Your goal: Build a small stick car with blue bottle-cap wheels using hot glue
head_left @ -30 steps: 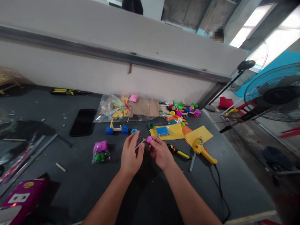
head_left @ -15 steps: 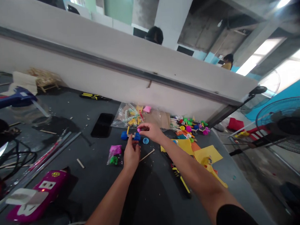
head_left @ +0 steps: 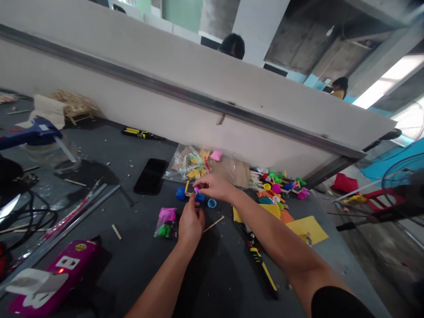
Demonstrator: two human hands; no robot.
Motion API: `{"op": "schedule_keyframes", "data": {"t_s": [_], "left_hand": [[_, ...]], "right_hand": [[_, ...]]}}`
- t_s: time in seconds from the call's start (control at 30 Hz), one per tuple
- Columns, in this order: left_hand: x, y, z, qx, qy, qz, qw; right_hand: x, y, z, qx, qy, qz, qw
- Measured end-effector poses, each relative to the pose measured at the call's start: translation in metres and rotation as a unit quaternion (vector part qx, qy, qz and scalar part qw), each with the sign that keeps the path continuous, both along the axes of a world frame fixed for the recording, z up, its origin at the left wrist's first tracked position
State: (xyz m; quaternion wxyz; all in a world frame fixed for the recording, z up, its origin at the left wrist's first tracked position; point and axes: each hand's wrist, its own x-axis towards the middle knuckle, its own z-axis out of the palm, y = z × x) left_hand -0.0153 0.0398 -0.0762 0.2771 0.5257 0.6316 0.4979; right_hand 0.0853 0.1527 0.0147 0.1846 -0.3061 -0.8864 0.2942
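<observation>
My left hand [head_left: 190, 225] pinches the near side of a small stick frame [head_left: 187, 188] with a yellow upright, its fingers closed. Blue lumps [head_left: 180, 193] sit at the frame's ends. From the right, my right hand [head_left: 215, 186] reaches over with a small pink-purple lump [head_left: 197, 189], like modelling clay, between its fingertips, right at the frame; whether the two touch I cannot tell. A round blue cup-like piece [head_left: 211, 203] lies just below the right hand. Left of my left hand is a clear bag [head_left: 165, 223] with pink and green clay.
A black phone [head_left: 150, 176] and an open plastic bag of parts [head_left: 187, 162] lie beyond my hands. Colourful pieces [head_left: 278, 182] are heaped at right, near yellow sheets [head_left: 308, 229]. A black-yellow cutter [head_left: 264, 271] lies under my right forearm. A purple power strip [head_left: 59, 280] is at left.
My right hand has brought the pink-purple lump closer, down to the frame in my left hand. The whole view has shifted slightly, so the table things appear a little further right.
</observation>
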Motion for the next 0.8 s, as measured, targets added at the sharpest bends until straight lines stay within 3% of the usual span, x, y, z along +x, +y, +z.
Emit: {"op": "schedule_keyframes", "data": {"t_s": [0.37,0.63,0.8], "left_hand": [[-0.003,-0.002,0.005,-0.055,0.011,-0.016,0.998],[-0.002,0.001,0.002,-0.038,0.018,-0.011,0.999],[-0.001,0.001,0.001,-0.033,0.008,-0.003,0.999]], "right_hand": [[-0.001,0.0,0.008,0.044,-0.007,0.038,0.998],[-0.004,-0.002,0.016,0.108,-0.045,0.067,0.991],[-0.008,-0.004,0.019,0.063,-0.038,0.065,0.995]]}}
